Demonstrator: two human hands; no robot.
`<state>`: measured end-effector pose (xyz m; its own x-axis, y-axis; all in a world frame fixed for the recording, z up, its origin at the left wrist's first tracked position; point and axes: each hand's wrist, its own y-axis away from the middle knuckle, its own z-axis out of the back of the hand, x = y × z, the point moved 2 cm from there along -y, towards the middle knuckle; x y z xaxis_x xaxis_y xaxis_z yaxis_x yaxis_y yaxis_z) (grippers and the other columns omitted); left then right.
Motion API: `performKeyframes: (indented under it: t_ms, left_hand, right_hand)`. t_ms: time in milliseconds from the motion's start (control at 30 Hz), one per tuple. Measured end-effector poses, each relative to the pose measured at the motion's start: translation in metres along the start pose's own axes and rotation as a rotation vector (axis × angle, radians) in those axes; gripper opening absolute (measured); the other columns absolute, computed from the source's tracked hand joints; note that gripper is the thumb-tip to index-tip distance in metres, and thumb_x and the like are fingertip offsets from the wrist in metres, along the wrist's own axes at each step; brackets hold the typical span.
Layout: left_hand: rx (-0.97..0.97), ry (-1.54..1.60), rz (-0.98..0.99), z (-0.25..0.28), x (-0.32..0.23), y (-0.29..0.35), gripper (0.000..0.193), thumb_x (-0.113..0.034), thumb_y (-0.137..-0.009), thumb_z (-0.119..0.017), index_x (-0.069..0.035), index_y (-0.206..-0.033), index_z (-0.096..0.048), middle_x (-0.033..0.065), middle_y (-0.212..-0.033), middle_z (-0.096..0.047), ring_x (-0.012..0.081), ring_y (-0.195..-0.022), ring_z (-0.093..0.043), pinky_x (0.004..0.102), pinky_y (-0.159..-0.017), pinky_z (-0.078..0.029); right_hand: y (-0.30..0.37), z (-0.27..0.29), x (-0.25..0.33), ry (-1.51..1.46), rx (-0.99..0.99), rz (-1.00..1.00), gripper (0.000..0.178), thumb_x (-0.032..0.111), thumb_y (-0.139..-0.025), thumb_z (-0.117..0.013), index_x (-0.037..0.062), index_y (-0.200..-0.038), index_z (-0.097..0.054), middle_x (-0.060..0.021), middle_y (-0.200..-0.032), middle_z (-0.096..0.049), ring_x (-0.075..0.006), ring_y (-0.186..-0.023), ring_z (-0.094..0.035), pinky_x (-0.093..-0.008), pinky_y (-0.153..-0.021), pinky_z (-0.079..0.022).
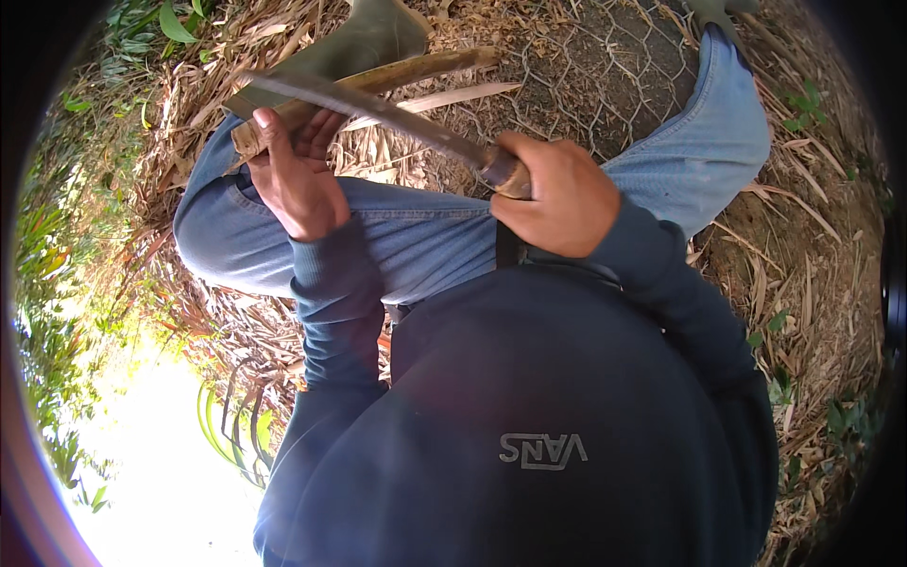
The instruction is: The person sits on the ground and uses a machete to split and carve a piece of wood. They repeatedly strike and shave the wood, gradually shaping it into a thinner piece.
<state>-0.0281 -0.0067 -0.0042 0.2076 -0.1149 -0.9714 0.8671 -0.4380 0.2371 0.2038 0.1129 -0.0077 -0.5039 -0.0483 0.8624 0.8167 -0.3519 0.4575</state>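
My right hand (567, 194) is closed around the wooden handle of a machete (397, 118). Its long blade points up and to the left, crossing over a curved, split piece of bamboo or wood (425, 66). The near left end of that piece rests in my left hand (298, 175), thumb on one side and fingers curled beneath. Whether the blade touches the wood cannot be told from here. Both hands are above my bent leg in blue jeans.
My green boot (378, 38) lies just beyond the wood, the other boot at the far right. Wire mesh (605, 66) covers soil between my legs. Dry leaves and strips (812, 236) litter the ground, and green plants (47, 236) grow along the left side.
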Motion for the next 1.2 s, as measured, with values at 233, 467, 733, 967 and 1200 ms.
performKeyframes:
  t_ms: [233, 467, 733, 967, 1200]
  left_hand:
    - [0.038, -0.021, -0.087, -0.009, 0.002, 0.015, 0.044, -0.034, -0.099, -0.058, 0.001, -0.125, -0.047, 0.0175, -0.109, -0.063, 0.0295, -0.089, -0.070, 0.0399, -0.078, -0.061]
    - [0.015, -0.009, -0.143, -0.010, 0.007, 0.019, 0.042, -0.032, -0.100, -0.057, 0.001, -0.123, -0.047, 0.0188, -0.103, -0.064, 0.0281, -0.076, -0.071, 0.0364, -0.066, -0.063]
    - [0.035, -0.024, -0.154, -0.009, 0.006, 0.022, 0.041, -0.029, -0.100, -0.058, 0.003, -0.122, -0.047, 0.0201, -0.104, -0.063, 0.0276, -0.075, -0.071, 0.0361, -0.064, -0.063]
    - [0.016, -0.041, -0.170, -0.011, 0.004, 0.018, 0.043, -0.032, -0.100, -0.058, 0.001, -0.124, -0.046, 0.0188, -0.103, -0.064, 0.0276, -0.073, -0.071, 0.0358, -0.062, -0.063]
    - [-0.020, -0.024, -0.140, -0.009, 0.009, 0.019, 0.042, -0.031, -0.101, -0.057, 0.001, -0.125, -0.044, 0.0188, -0.107, -0.063, 0.0278, -0.072, -0.071, 0.0358, -0.063, -0.063]
  right_hand:
    - [-0.019, -0.003, -0.021, 0.078, -0.107, -0.109, 0.033, 0.028, -0.082, -0.071, -0.0025, -0.091, -0.064, -0.0204, -0.071, -0.064, -0.0372, -0.069, -0.066, -0.0444, -0.065, -0.050]
    - [-0.007, -0.004, -0.004, 0.023, -0.066, -0.021, 0.027, 0.027, -0.080, -0.066, 0.0010, -0.089, -0.066, -0.0210, -0.073, -0.066, -0.0396, -0.074, -0.067, -0.0461, -0.072, -0.054]
    - [-0.015, 0.007, -0.014, 0.153, -0.095, -0.042, 0.025, 0.020, -0.079, -0.066, -0.0032, -0.083, -0.060, -0.0218, -0.070, -0.062, -0.0403, -0.069, -0.064, -0.0460, -0.066, -0.050]
    - [-0.026, 0.015, -0.034, 0.155, -0.073, -0.204, 0.026, 0.022, -0.078, -0.067, -0.0025, -0.087, -0.061, -0.0230, -0.071, -0.063, -0.0419, -0.071, -0.063, -0.0473, -0.067, -0.050]
    - [-0.036, 0.016, -0.051, 0.135, -0.064, -0.277, 0.027, 0.022, -0.076, -0.067, -0.0031, -0.084, -0.062, -0.0221, -0.068, -0.062, -0.0380, -0.068, -0.065, -0.0460, -0.066, -0.049]
